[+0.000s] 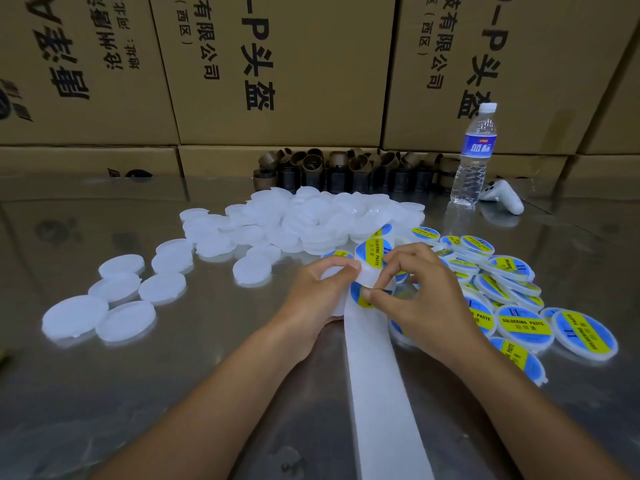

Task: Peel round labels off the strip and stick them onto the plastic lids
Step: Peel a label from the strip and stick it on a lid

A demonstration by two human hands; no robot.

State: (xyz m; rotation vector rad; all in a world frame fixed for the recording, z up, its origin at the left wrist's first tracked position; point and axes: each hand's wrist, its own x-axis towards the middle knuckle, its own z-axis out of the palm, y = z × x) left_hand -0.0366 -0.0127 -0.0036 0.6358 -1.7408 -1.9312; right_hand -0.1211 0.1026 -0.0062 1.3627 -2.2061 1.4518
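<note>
Stacked cardboard cartons (pixel 277 64) back a shiny metal surface (pixel 207 375). At its middle the left grip (pixel 322 289) curls round a bare plastic lid (pixel 332 271) and seems to steady the label strip (pixel 377 393), whose empty backing trails toward six o'clock. The right grip (pixel 415 296) pinches the edge of a blue-and-yellow round label (pixel 358 296) between thumb and forefinger, apparently lifting it off. Unlabelled lids (pixel 311 216) spread from nine to twelve o'clock, and labelled lids (pixel 519 323) pile at three o'clock. Well under half looks done, and most lids await labels.
</note>
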